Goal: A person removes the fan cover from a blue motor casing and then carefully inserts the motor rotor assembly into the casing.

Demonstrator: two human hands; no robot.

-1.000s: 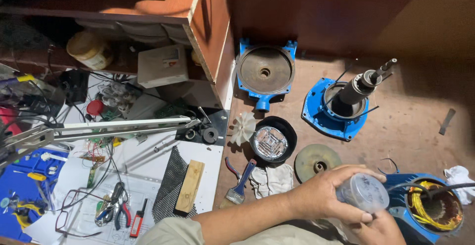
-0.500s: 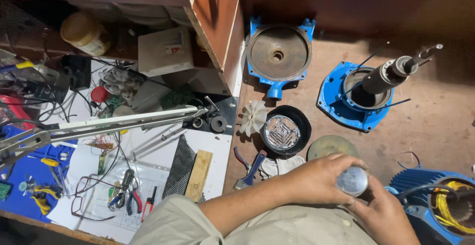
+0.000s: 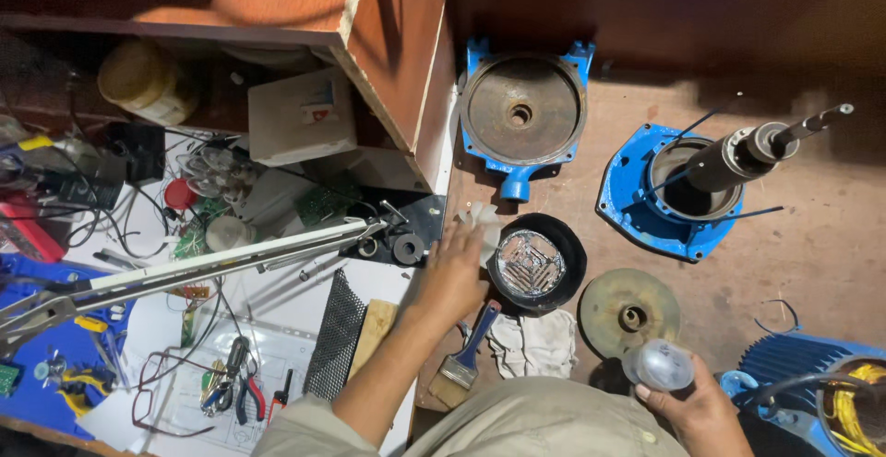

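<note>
So the right hand (image 3: 694, 408) is down near the right, palm up-ish, fingers wrapped around a small clear plastic jar (image 3: 658, 366) lying tilted on its side in the grip; thumb and fingers are clamped on its lower half. The left hand (image 3: 453, 275) is stretched out away from the body, forearm running diagonally from the near edge up toward the middle, wrist straight; its fingers are spread loosely and rest on a white plastic fan impeller (image 3: 482, 223), touching it from the near side, can't tell if they've actually closed on it.

Just right of that left hand sits a round black bowl (image 3: 536, 265) with something shiny and crinkled inside; near it, a dirty white rag (image 3: 532, 343) and a paintbrush (image 3: 464, 358) with a blue handle lie on the table (image 3: 831, 254), the brush just beside the left wrist. Between rag and jar is a rusty round disc (image 3: 628, 310) with a hole in its middle.

Farther out: a blue pump housing (image 3: 522, 113) with a rusty face, and to the right a blue end cover (image 3: 669, 200) with a motor shaft (image 3: 749, 150) sticking out of it, tilted. Near right corner has a blue motor body (image 3: 812, 390) with yellow windings; far left is cluttered with wires, pliers (image 3: 242, 394) and a wooden shelf (image 3: 369, 42).
</note>
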